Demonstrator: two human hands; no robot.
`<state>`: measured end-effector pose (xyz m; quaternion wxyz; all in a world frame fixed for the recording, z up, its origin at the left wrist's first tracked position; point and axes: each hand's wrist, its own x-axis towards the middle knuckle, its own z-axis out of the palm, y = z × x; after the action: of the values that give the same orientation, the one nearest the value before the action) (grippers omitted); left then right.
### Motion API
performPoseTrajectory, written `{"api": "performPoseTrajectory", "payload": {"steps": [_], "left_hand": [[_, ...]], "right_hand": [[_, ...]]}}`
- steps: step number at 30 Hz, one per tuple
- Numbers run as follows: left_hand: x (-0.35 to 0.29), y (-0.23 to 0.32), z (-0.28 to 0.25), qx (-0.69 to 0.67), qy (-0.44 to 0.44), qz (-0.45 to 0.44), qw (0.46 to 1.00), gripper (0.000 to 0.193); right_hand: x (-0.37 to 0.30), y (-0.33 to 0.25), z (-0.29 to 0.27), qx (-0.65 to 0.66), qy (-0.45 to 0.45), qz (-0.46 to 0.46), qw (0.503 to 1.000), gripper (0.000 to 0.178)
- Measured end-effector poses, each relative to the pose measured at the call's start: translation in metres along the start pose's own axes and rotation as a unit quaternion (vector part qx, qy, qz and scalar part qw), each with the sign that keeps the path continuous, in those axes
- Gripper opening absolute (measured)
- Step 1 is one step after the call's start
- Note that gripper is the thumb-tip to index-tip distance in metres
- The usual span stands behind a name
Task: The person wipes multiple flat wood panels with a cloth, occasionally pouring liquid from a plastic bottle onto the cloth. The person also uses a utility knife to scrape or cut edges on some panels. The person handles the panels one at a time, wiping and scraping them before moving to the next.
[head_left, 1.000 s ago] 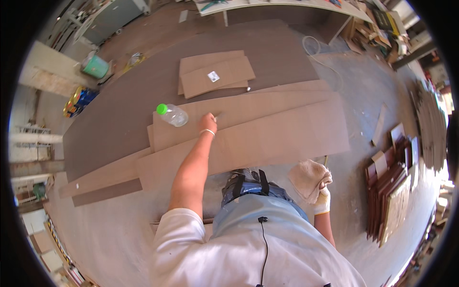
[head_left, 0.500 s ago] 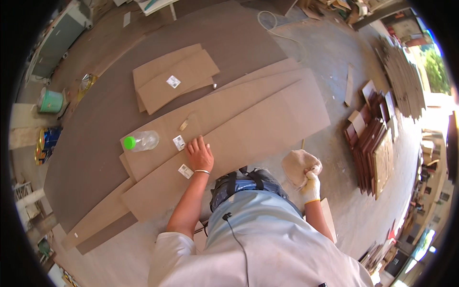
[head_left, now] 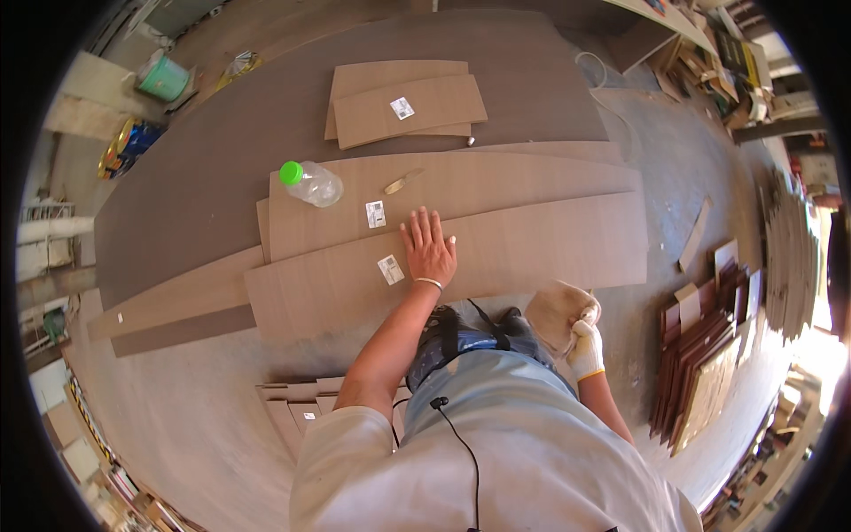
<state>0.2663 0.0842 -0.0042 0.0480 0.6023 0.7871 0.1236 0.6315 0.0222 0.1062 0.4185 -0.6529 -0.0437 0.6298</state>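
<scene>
My left hand (head_left: pixel 431 258), bare with a pale band at the wrist, lies flat, fingers stretched, on a long brown wood-grain board (head_left: pixel 550 244). A white label (head_left: pixel 390 269) is stuck on that board beside the hand. Beyond it a second long board (head_left: pixel 496 173) is partly overlapped by the first. On this second board are a clear bottle (head_left: pixel 317 185) with a green cap, a small knife-like tool (head_left: pixel 404 181) and another label (head_left: pixel 376 215). My right hand (head_left: pixel 585 351), in a white knitted glove, is closed round a bunched beige cloth (head_left: pixel 555 315), beside my right hip.
Shorter boards (head_left: pixel 408 111) are stacked farther back on the large dark surface (head_left: pixel 213 191). Red-brown panels (head_left: pixel 696 363) stand stacked on the floor at right. More boards (head_left: pixel 292 412) lie low at left. A green bucket (head_left: pixel 164 78) stands at far left; a hose (head_left: pixel 592 71) lies behind.
The whole view has turned, shifting the boards and bottle. My left hand's fingers have straightened, and it lies slightly farther from the labels. My right hand still grips the cloth.
</scene>
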Motion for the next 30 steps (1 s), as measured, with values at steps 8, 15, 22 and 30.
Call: {"api": "performPoseTrajectory", "payload": {"steps": [8,15,22,30], "left_hand": [[-0.065,0.237,0.069,-0.224,-0.088,0.138,0.961,0.065],[-0.001,0.396,0.091,-0.285,-0.004,0.290,0.914,0.060],[0.093,0.427,0.139,-0.019,-0.038,-0.019,0.999,0.076],[-0.041,0.571,0.170,-0.319,-0.222,0.453,0.802,0.048]], "right_hand": [[0.041,-0.036,-0.180,0.083,0.009,-0.059,0.995,0.066],[-0.014,-0.062,-0.372,0.202,0.133,-0.097,0.966,0.049],[-0.058,0.005,-0.482,0.274,0.224,-0.073,0.932,0.054],[-0.006,-0.005,-0.434,0.245,0.176,-0.045,0.952,0.058]]}}
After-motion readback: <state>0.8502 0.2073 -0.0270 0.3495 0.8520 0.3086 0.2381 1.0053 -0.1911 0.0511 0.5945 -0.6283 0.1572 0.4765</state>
